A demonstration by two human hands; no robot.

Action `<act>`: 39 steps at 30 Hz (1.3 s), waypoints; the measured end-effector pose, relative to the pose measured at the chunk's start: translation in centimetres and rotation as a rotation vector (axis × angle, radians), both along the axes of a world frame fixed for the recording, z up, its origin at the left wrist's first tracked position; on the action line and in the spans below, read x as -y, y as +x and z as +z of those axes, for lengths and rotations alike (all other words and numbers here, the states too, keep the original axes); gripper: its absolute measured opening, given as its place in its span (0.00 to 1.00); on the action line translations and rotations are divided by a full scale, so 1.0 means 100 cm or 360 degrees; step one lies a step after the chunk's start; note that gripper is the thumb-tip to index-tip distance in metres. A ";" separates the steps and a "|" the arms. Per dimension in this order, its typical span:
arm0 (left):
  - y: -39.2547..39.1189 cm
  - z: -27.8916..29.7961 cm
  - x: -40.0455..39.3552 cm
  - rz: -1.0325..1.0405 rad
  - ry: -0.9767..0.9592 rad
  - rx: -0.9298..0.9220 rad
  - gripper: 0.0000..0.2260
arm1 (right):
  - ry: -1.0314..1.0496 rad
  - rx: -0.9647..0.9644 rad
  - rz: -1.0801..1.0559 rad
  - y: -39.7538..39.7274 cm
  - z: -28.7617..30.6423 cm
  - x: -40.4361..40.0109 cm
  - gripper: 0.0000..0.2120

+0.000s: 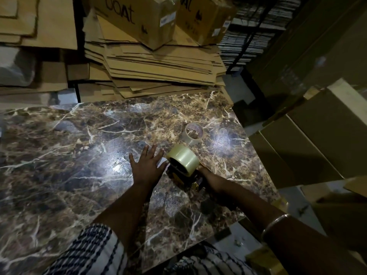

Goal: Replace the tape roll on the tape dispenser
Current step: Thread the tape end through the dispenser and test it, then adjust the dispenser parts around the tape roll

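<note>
Head view, centre-right of frame: right hand (pixel 205 172) grips the tape dispenser (pixel 189 178) carrying the full tape roll (pixel 183 158); left hand (pixel 146 165) hovers flat, fingers spread, empty. Judging by this, brace the dispenser on the tabletop (pixel 79 155) and press the roll fully home; the spent roll (pixel 194 133) lies just above.

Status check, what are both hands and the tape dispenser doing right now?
Left hand open, fingers spread beside full tape roll on dispenser. Right hand grips dispenser. Near-empty roll lies apart.
</note>
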State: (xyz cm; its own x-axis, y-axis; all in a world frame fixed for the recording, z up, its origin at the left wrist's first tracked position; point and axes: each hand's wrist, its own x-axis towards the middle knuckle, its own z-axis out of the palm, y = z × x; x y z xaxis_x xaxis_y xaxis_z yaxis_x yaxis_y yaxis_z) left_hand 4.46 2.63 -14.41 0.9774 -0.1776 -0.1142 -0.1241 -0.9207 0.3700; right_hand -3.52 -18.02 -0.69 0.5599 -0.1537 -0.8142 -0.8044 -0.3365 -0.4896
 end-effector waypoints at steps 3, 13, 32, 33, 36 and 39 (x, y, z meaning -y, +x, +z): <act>0.000 -0.001 0.000 0.0009 -0.0010 0.0012 0.25 | 0.0152 -0.0003 -0.0022 -0.005 0.004 0.000 0.38; 0.000 0.001 -0.002 -0.0006 -0.0042 -0.0001 0.25 | -0.0282 -0.0088 0.0045 0.001 0.004 0.001 0.57; -0.005 -0.001 0.001 -0.0024 0.0025 0.0087 0.24 | 0.0090 -0.0226 -0.0310 -0.056 0.023 0.117 0.39; -0.005 0.000 0.002 -0.0025 0.0032 0.0100 0.24 | 0.0181 -0.0210 -0.0331 -0.056 0.017 0.117 0.39; -0.007 0.003 0.004 -0.0043 0.0031 0.0104 0.25 | 0.0412 -0.0211 -0.0458 -0.053 0.006 0.111 0.39; -0.010 0.006 0.005 -0.0056 0.0031 0.0102 0.26 | 0.0660 -0.0293 -0.0509 -0.044 -0.003 0.106 0.41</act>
